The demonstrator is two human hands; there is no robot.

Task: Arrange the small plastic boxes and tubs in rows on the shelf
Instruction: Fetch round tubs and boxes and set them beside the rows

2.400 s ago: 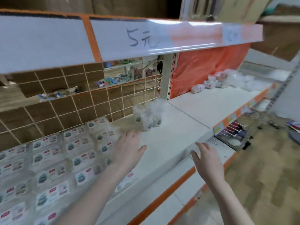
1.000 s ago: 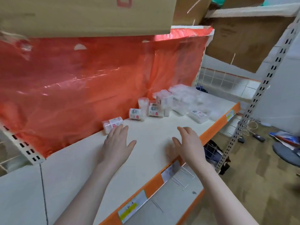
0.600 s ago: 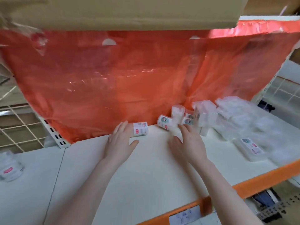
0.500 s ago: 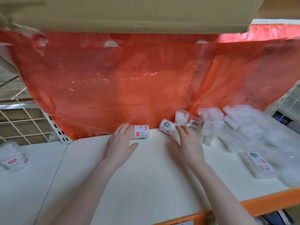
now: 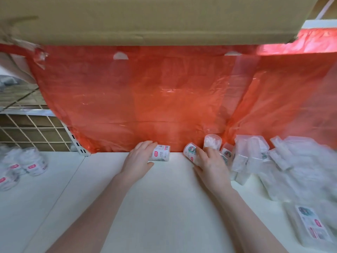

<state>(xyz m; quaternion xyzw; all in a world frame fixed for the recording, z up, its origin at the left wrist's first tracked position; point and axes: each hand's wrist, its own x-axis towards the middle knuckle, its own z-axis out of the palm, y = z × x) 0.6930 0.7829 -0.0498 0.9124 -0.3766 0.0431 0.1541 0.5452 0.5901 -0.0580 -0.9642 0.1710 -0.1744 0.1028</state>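
Note:
A small tub with a red-and-white label [image 5: 162, 153] lies on its side at the back of the white shelf [image 5: 164, 207]. My left hand [image 5: 138, 159] holds its left end, fingers over the top and thumb below. A second tub [image 5: 190, 152], also on its side, sits between the thumb and fingers of my right hand [image 5: 212, 164], which grips it. Just behind that hand an upright clear tub [image 5: 212, 141] stands. To the right, clear plastic boxes [image 5: 255, 152] lie in a loose pile.
An orange plastic sheet [image 5: 164, 97] hangs along the shelf's back. A cardboard box [image 5: 145, 19] sits overhead. Several labelled tubs [image 5: 32, 161] stand on the neighbouring shelf at left, before a wire grid [image 5: 27, 130]. A flat labelled box [image 5: 308, 223] lies near the right front.
My view swung from the left shelf bay to this one. Both hands reached to the shelf's back; the left closed on the lying tub, the right on the second tub.

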